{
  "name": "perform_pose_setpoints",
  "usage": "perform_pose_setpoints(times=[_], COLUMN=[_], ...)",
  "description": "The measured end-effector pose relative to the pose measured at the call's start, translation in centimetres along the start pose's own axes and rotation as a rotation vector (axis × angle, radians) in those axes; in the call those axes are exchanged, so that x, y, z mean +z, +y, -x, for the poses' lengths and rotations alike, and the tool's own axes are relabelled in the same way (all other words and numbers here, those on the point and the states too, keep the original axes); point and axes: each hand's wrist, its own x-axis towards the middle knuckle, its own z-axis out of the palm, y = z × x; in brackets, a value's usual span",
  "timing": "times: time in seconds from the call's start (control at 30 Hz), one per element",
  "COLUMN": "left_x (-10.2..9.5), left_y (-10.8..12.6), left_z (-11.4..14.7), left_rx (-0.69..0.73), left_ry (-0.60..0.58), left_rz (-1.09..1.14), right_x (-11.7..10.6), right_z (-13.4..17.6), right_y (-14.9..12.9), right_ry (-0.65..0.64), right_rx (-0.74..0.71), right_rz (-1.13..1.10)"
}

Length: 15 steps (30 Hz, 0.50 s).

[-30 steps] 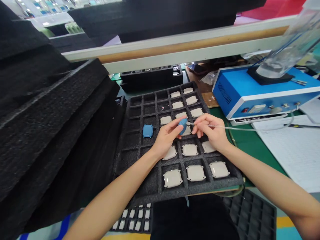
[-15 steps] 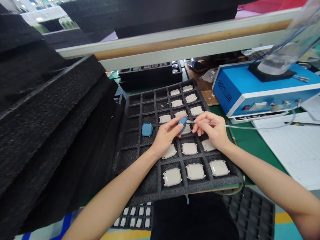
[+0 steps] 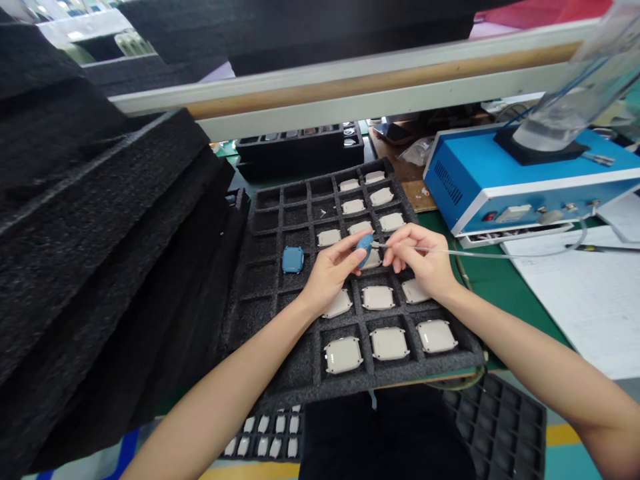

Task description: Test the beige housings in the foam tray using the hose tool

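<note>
I count fourteen cream watch cases (image 3: 389, 343) showing and one blue watch case (image 3: 293, 260) in the black foam tray (image 3: 367, 381), with a second blue case (image 3: 365, 252) held above it. My left grip (image 3: 331, 272) pinches that second blue case between thumb and fingers; my right grip (image 3: 421, 259), also drawn to a pinch, holds the clear tube (image 3: 475, 254) near its metal end (image 3: 377, 245), right at the case.

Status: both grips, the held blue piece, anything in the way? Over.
Left grip pinching blue piece. Right grip on clear tube, tip at the piece, contact unclear. Nearest obstacle: black tray beneath, pale pieces in it.
</note>
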Motion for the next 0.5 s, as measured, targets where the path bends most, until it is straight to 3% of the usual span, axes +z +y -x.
perform_pose_setpoints(times=[0.5], left_x=[-0.2], left_y=[-0.03], left_z=[0.0], left_rx=[0.009], left_ry=[0.008], left_rz=[-0.071], right_x=[0.03], right_z=[-0.21], right_y=[0.32], right_ry=[-0.024], right_rx=[0.053], right_rz=[-0.082])
